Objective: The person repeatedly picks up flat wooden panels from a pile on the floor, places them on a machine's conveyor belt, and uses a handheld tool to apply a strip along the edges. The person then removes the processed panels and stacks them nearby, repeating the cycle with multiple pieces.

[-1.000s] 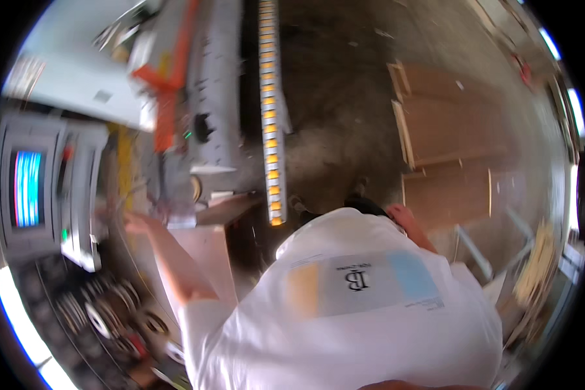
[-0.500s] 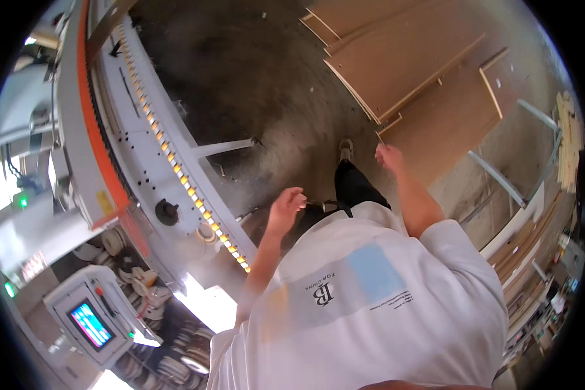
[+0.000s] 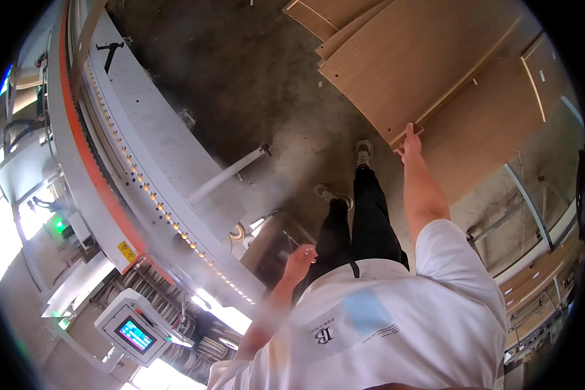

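My right hand [image 3: 410, 143] is at the near corner of a large brown wooden board [image 3: 403, 71], its thumb on top and fingers curled at the edge. That board lies on a stack of similar panels, with a lower panel [image 3: 481, 143] showing to its right. My left hand [image 3: 301, 261] hangs by my waist, fingers loosely curled in, with nothing visible in it. The nearest thing to it is the long grey machine [image 3: 169, 156] on the left.
An orange band [image 3: 91, 175] and a row of small yellow rollers [image 3: 153, 195] run along the machine. A support arm [image 3: 227, 175] juts over the floor. A control panel [image 3: 135, 330] with a lit screen stands at lower left. Metal rails [image 3: 528, 205] lie right of the stack.
My right hand has reached forward and taken hold of the board's corner. My left hand has lowered toward my waist. Both feet now show, and the view has shifted.
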`<action>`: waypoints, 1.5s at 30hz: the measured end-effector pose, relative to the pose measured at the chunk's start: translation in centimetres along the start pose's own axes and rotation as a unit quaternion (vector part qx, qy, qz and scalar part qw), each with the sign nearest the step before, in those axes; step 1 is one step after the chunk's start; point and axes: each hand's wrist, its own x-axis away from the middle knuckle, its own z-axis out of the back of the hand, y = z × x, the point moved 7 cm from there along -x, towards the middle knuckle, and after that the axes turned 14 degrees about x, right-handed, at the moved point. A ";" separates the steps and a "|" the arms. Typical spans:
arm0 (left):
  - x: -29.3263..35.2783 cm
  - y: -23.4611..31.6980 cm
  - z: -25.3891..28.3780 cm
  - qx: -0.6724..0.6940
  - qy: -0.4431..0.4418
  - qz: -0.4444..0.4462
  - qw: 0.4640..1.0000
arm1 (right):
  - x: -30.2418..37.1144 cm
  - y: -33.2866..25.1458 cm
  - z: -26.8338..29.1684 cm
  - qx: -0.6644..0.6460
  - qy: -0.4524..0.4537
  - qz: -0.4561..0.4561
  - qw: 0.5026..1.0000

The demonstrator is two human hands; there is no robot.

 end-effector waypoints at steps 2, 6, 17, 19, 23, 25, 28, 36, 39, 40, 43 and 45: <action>-0.6 -0.3 -0.2 -0.004 -0.008 0.007 1.000 | -1.5 0.6 0.4 -0.012 -0.014 0.034 0.999; -2.5 -1.2 0.1 0.037 -0.017 0.021 0.999 | -2.3 2.7 2.3 -0.121 -0.025 0.066 0.990; -13.6 9.1 -3.7 0.027 -0.069 -0.064 0.995 | 5.3 5.8 3.8 -0.110 -0.069 0.010 0.992; -16.4 10.4 -5.3 0.086 -0.112 -0.077 0.987 | 7.3 7.8 2.3 -0.094 -0.106 0.010 0.990; -18.5 14.7 -7.5 0.174 -0.040 -0.087 0.980 | 9.8 13.5 -1.8 -0.131 -0.216 0.007 0.968; -18.9 14.7 -7.6 0.276 -0.024 -0.059 0.959 | 15.0 13.8 -3.7 -0.149 -0.292 0.043 0.944; -15.5 15.4 -6.4 0.283 0.038 -0.017 0.958 | 21.2 15.4 -5.3 -0.125 -0.398 0.059 0.907; -6.2 8.8 8.4 0.326 0.149 -0.071 0.931 | 22.0 9.4 0.0 -0.116 -0.271 0.097 0.951; -0.7 5.6 14.5 0.398 0.204 -0.124 0.886 | 21.2 3.6 5.0 -0.125 -0.149 0.163 0.967; 1.4 4.4 16.4 0.424 0.224 -0.156 0.863 | 16.1 4.2 6.7 -0.171 -0.154 0.142 0.963; 9.3 3.6 21.8 0.360 0.316 -0.123 0.869 | 10.3 2.2 10.0 -0.128 -0.122 0.134 0.975; 11.9 0.0 25.5 0.396 0.346 -0.143 0.839 | 10.7 2.0 9.6 -0.116 -0.066 0.079 0.988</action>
